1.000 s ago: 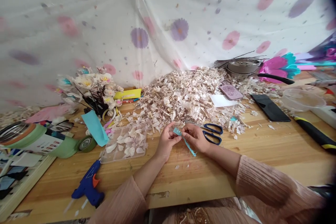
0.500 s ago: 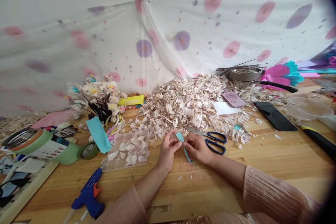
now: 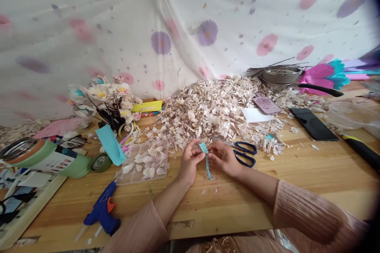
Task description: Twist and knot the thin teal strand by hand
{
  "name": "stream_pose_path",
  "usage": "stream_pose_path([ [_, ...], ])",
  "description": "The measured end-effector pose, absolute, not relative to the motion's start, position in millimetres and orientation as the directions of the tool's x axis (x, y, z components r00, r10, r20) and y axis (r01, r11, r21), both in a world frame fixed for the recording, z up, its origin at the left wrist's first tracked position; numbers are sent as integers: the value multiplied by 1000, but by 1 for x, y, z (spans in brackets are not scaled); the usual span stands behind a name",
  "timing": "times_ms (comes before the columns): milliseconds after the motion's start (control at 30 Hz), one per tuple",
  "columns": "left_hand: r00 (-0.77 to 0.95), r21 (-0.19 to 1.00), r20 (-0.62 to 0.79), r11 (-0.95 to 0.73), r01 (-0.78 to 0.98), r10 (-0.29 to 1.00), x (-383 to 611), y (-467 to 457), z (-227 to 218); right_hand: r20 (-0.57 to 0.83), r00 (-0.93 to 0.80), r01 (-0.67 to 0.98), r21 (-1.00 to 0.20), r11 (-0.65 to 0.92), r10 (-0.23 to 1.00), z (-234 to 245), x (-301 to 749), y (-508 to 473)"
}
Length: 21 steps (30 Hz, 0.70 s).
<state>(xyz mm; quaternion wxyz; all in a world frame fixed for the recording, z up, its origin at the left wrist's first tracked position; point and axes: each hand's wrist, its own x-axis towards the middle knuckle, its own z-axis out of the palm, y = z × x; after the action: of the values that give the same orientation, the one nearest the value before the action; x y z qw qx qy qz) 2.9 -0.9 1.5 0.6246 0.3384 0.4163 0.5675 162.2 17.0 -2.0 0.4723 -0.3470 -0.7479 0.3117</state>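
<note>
My left hand (image 3: 190, 162) and my right hand (image 3: 224, 158) meet just above the wooden table (image 3: 297, 178), both pinching a small teal paper strip (image 3: 205, 155). Its upper end sits between the fingertips and a thin tail hangs down between the hands. A big heap of pale petal scraps (image 3: 213, 108) lies right behind the hands. Blue-handled scissors (image 3: 245, 153) rest on the table beside my right hand. A clear flat tray (image 3: 144, 162) with loose petals sits left of my left hand.
A blue glue gun (image 3: 102, 211) lies near the front left edge. Green tape roll (image 3: 99, 162), teal paper sheet (image 3: 109, 144) and a paper flower bouquet (image 3: 108, 97) stand at left. A black phone (image 3: 313, 124), metal bowls (image 3: 280, 76) and clear bowl (image 3: 352, 112) are at right.
The hands stay together on the teal strip; its hanging tail has swung from slanting right to nearly straight down. The view has shifted slightly.
</note>
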Motion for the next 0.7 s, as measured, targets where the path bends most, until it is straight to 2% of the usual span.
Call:
stream_pose_path([
  [700,-3,897,-129,116,-426,992,3,-1,1,525,-318,281,-743,608,789,-6,160,18],
])
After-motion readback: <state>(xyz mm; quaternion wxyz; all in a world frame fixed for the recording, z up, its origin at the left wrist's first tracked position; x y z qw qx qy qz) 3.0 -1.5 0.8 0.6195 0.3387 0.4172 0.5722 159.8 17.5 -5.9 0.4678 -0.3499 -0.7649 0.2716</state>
